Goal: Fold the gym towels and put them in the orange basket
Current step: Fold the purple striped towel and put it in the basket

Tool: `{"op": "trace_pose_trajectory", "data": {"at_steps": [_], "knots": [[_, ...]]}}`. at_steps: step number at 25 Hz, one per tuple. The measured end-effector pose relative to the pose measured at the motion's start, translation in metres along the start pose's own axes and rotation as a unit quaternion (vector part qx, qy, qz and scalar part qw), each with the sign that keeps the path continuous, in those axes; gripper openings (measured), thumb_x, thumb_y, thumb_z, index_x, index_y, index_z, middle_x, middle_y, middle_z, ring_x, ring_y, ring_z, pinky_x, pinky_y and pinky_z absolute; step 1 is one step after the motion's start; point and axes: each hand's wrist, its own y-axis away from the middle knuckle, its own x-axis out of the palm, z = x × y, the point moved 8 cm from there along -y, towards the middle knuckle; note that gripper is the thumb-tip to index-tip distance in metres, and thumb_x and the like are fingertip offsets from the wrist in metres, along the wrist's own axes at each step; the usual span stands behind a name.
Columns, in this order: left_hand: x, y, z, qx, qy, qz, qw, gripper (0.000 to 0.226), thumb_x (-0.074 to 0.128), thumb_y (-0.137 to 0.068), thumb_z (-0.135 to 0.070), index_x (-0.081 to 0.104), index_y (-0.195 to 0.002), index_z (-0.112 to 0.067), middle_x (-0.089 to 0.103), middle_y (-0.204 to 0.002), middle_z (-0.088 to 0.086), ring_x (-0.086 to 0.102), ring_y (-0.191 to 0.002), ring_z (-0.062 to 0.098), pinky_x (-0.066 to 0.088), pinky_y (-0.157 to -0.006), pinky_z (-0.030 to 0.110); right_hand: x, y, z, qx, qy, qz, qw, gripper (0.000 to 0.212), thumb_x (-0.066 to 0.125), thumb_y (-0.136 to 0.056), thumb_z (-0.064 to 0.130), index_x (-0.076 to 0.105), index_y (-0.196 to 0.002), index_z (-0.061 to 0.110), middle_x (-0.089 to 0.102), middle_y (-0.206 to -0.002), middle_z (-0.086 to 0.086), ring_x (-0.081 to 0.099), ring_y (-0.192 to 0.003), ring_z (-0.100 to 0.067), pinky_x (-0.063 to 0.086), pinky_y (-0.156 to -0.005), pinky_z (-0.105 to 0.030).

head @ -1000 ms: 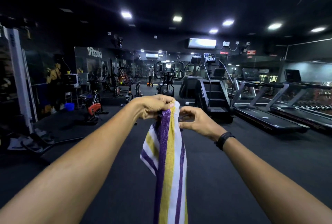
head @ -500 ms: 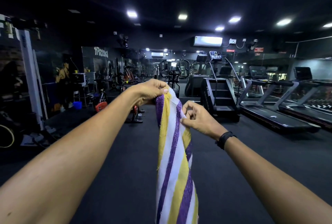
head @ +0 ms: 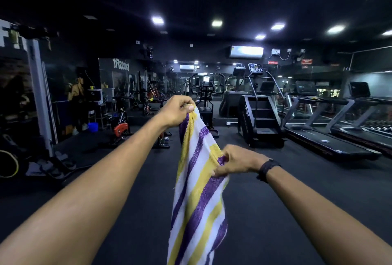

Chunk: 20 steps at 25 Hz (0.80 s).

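Observation:
A gym towel (head: pixel 198 190) striped in purple, yellow and white hangs in the air in front of me and runs past the bottom edge of the view. My left hand (head: pixel 177 112) pinches its top corner at arm's length. My right hand (head: pixel 237 161), with a black watch on the wrist, grips the towel's right edge lower down. The orange basket is not in view.
A dark gym floor (head: pixel 131 211) stretches ahead. Treadmills (head: pixel 331 143) line the right side, a stair climber (head: pixel 259 116) stands right of centre, exercise bikes (head: pixel 121 128) and a blue bucket (head: pixel 93 126) stand at the left.
My right hand has slid down the towel's right edge, away from my left hand. The towel has spread wider between them.

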Motion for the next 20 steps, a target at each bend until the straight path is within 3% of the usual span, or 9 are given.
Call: {"op": "trace_pose_trajectory", "data": {"at_steps": [2,4,7,9,12,14,17,18,20], "knots": [[-0.01,0.002,0.011,-0.025,0.001,-0.044,0.999,0.016,0.055,-0.096,-0.013,0.065,-0.083,-0.014,0.062,-0.091,-0.002,0.055,-0.093,0.017,0.043,-0.091,0.037,-0.001,0.003,-0.041,0.132,0.139,0.026,0.981,0.05,0.079,-0.072,0.052,0.046,-0.056,0.018,0.053,-0.057,0.008,0.052,-0.051,-0.009,0.038,-0.055,-0.024],[-0.021,0.006,0.028,-0.064,-0.02,-0.082,0.994,0.017,0.055,-0.096,-0.013,0.066,-0.082,-0.016,0.064,-0.093,0.0,0.057,-0.093,0.019,0.044,-0.088,0.035,-0.023,0.009,-0.062,0.201,0.2,-0.043,0.958,0.056,0.076,-0.07,0.06,0.043,-0.057,0.017,0.051,-0.062,0.002,0.054,-0.064,-0.02,0.04,-0.059,-0.026],[-0.032,0.015,0.059,-0.114,-0.042,-0.102,0.987,0.019,0.055,-0.096,-0.012,0.065,-0.08,-0.013,0.062,-0.086,0.004,0.054,-0.084,0.019,0.04,-0.076,0.029,-0.069,0.025,-0.072,0.193,0.06,-0.27,0.942,0.049,0.075,-0.078,0.049,0.058,-0.054,0.01,0.051,-0.049,-0.001,0.051,-0.048,-0.017,0.039,-0.045,-0.02],[-0.031,0.021,0.077,-0.13,-0.008,-0.081,0.988,0.025,0.051,-0.098,-0.013,0.061,-0.074,-0.013,0.057,-0.081,0.004,0.049,-0.079,0.017,0.036,-0.073,0.028,-0.089,0.034,-0.074,0.175,0.01,-0.36,0.916,0.049,0.076,-0.077,0.046,0.061,-0.054,0.005,0.051,-0.05,-0.006,0.046,-0.046,-0.014,0.038,-0.041,-0.017],[-0.025,0.028,0.086,-0.15,0.073,-0.054,0.984,0.031,0.04,-0.103,-0.014,0.052,-0.075,-0.009,0.05,-0.077,0.007,0.044,-0.076,0.018,0.032,-0.066,0.027,-0.098,0.037,-0.079,0.178,0.008,-0.394,0.902,0.05,0.079,-0.075,0.036,0.048,-0.046,0.01,0.05,-0.051,-0.007,0.046,-0.05,-0.018,0.05,-0.052,-0.032],[-0.02,0.031,0.09,-0.173,0.127,-0.047,0.976,0.036,0.036,-0.104,-0.021,0.049,-0.072,-0.011,0.051,-0.075,0.005,0.045,-0.074,0.016,0.034,-0.063,0.026,-0.101,0.038,-0.082,0.185,-0.009,-0.411,0.893,0.04,0.075,-0.076,0.024,0.051,-0.051,0.004,0.051,-0.053,-0.008,0.048,-0.052,-0.019,0.055,-0.054,-0.04],[-0.016,0.033,0.089,-0.169,0.145,-0.04,0.974,0.049,0.05,-0.088,-0.061,0.044,-0.067,-0.018,0.049,-0.071,0.006,0.044,-0.067,0.017,0.034,-0.067,0.027,-0.106,0.038,-0.081,0.172,-0.036,-0.459,0.871,0.035,0.072,-0.077,0.022,0.056,-0.064,-0.007,0.05,-0.055,-0.005,0.044,-0.051,-0.017,0.046,-0.045,-0.036],[-0.016,0.034,0.083,-0.151,0.122,-0.027,0.981,0.05,0.057,-0.081,-0.065,0.045,-0.065,-0.019,0.049,-0.066,0.005,0.043,-0.062,0.015,0.033,-0.065,0.025,-0.108,0.039,-0.079,0.165,-0.041,-0.478,0.862,0.035,0.072,-0.077,0.022,0.055,-0.064,-0.006,0.05,-0.055,-0.004,0.042,-0.051,-0.016,0.041,-0.044,-0.032],[-0.015,0.033,0.07,-0.122,0.048,0.021,0.991,0.04,0.074,-0.075,-0.048,0.055,-0.064,-0.015,0.055,-0.058,-0.003,0.045,-0.052,0.008,0.033,-0.052,0.021,-0.115,0.043,-0.075,0.154,-0.05,-0.51,0.845,0.036,0.072,-0.077,0.023,0.053,-0.062,-0.003,0.05,-0.055,-0.004,0.041,-0.052,-0.016,0.037,-0.046,-0.028]]}}
